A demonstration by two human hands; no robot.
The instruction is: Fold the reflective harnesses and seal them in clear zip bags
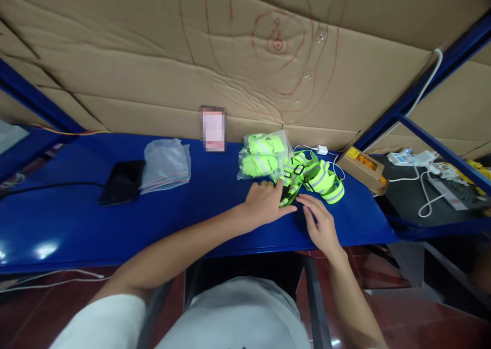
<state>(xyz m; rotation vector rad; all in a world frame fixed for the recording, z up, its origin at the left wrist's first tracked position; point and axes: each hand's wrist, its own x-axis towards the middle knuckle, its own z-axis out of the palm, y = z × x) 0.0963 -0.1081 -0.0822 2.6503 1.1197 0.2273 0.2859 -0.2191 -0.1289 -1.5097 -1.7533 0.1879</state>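
Observation:
A loose heap of neon-yellow reflective straps [324, 177], with grey stripes and black buckles, lies on the blue table. My left hand [264, 204] rests at the near left edge of this heap, thumb stretched out to the right and the other fingers touching or just over the straps. At the heap's near side is my right hand [321, 226], its fingers extended and apart, fingertips close to a strap end. Just beyond my left hand sits a clear plastic bag [263, 155] with rolled neon-yellow straps inside. No strap shows gripped in either hand.
Flat clear zip bags [166, 165] lie at left beside a black tablet-like device [123, 182] with a cable. A phone [214, 129] leans against the cardboard wall [153, 83]. At right are a white charger [321, 149], an open cardboard box [364, 170] and a blue metal frame [441, 152].

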